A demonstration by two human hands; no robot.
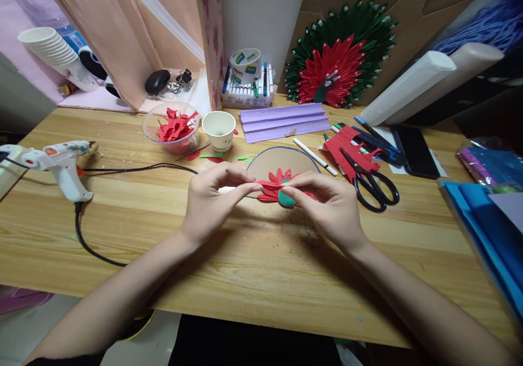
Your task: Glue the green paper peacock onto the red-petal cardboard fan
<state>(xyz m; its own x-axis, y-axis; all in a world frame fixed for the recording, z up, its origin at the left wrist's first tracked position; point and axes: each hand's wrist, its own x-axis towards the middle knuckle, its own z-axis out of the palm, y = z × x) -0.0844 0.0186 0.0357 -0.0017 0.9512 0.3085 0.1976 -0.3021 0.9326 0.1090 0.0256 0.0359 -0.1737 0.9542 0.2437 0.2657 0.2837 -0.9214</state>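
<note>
Between my hands, a small red paper petal (pixel 267 184) is stretched. My left hand (pixel 216 197) pinches its left end with thumb and forefinger. My right hand (pixel 330 200) has its fingertips closed at the petal's right end. Just beneath lies a round cardboard disc (pixel 281 158) with a blue outline. On it sit red paper petals (pixel 281 175) fanned around a green oval piece (pixel 286 198), partly covered by my right fingers.
A glue gun (pixel 65 164) stands left, its cord crossing the table. Behind are a bowl (pixel 149 132) of red scraps, a paper cup (pixel 219 133) and folded purple paper (pixel 281 122). Black scissors (pixel 373 189) lie on red paper at right. A finished red-green paper fan (pixel 378 39) leans behind.
</note>
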